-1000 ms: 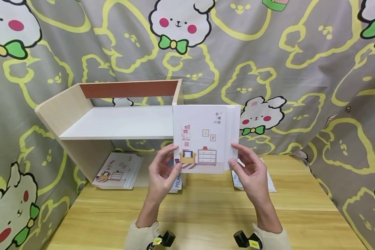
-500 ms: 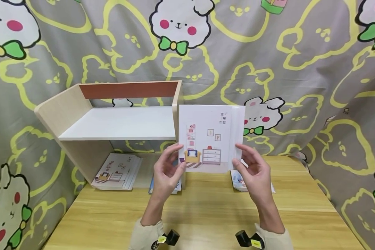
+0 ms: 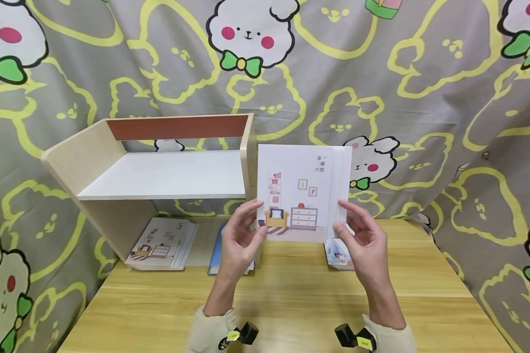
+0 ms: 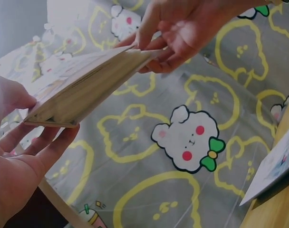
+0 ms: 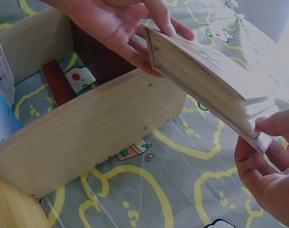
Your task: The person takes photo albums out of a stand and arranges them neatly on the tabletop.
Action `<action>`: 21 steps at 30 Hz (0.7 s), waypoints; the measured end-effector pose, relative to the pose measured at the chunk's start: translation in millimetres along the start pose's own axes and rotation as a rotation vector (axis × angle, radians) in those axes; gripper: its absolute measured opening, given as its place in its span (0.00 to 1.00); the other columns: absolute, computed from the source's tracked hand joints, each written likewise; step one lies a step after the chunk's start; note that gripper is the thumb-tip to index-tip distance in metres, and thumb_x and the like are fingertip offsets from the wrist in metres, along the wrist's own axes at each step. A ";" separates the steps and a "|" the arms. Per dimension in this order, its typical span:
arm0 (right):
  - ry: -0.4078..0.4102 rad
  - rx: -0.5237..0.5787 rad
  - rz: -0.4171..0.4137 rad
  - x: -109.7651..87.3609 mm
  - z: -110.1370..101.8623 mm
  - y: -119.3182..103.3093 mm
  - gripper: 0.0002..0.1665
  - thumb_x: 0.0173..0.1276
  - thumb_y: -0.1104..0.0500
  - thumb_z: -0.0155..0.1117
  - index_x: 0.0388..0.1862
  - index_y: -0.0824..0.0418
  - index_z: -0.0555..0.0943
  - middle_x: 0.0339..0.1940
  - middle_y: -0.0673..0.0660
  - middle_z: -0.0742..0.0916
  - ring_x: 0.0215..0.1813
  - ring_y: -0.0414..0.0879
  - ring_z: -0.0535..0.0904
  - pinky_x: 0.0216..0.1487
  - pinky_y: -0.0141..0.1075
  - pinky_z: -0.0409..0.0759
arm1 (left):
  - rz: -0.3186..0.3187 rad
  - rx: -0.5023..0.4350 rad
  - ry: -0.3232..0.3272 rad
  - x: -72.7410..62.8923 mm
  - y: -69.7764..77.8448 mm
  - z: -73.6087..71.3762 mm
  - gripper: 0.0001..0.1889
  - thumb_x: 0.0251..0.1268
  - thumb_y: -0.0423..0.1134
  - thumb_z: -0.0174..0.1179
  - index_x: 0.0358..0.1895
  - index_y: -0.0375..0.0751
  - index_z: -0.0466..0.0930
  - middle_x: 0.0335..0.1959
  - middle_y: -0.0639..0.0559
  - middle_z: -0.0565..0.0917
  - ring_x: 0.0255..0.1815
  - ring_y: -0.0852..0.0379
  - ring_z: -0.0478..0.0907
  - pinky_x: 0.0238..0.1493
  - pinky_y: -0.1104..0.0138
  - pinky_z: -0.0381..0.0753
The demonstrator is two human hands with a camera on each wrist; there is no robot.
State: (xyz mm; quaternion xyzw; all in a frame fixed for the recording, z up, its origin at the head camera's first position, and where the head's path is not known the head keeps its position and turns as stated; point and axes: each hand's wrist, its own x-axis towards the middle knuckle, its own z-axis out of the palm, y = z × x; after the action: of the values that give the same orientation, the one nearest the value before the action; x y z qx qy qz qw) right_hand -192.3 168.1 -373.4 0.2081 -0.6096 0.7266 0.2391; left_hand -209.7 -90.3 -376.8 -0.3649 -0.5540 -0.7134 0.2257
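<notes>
A thick, square white book point(image 3: 306, 171) is held up above the table, its cover printed with a yellow armchair and a chest of drawers. My left hand point(image 3: 240, 240) pinches its left edge between thumb and fingers. On the opposite edge my right hand point(image 3: 367, 245) has the same kind of grip, near the lower corner. In the left wrist view the book's page block point(image 4: 87, 88) shows side-on, thumb on top and fingers beneath. The right wrist view shows looser page edges point(image 5: 258, 107) fanning slightly beside my right thumb.
A wooden shelf unit point(image 3: 159, 171) stands at the left. In its lower bay lie a stack of similar white books point(image 3: 161, 245) and a blue book point(image 3: 215, 252), partly behind my left hand. Another book point(image 3: 337, 255) lies on the wooden table point(image 3: 300, 294) behind my right hand. A patterned curtain hangs behind.
Both hands have moved a little to the right with the book between them, uncovering more of the blue book in the shelf. The grip looks the same.
</notes>
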 end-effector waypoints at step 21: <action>0.016 -0.006 0.006 1.7 -2.8 4.9 0.28 0.67 0.79 0.63 0.67 0.73 0.75 0.59 0.62 0.86 0.57 0.50 0.83 0.55 0.34 0.84 | -0.017 0.022 0.008 -0.5 -10.2 0.4 0.26 0.65 0.16 0.56 0.67 0.23 0.69 0.66 0.34 0.73 0.62 0.43 0.78 0.55 0.57 0.84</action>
State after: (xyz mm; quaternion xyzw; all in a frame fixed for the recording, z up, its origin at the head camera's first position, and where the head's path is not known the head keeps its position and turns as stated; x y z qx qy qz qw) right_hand -196.6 170.3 -376.7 0.1998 -0.6105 0.7269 0.2427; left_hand -216.7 -87.1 -383.6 -0.3546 -0.5640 -0.7107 0.2259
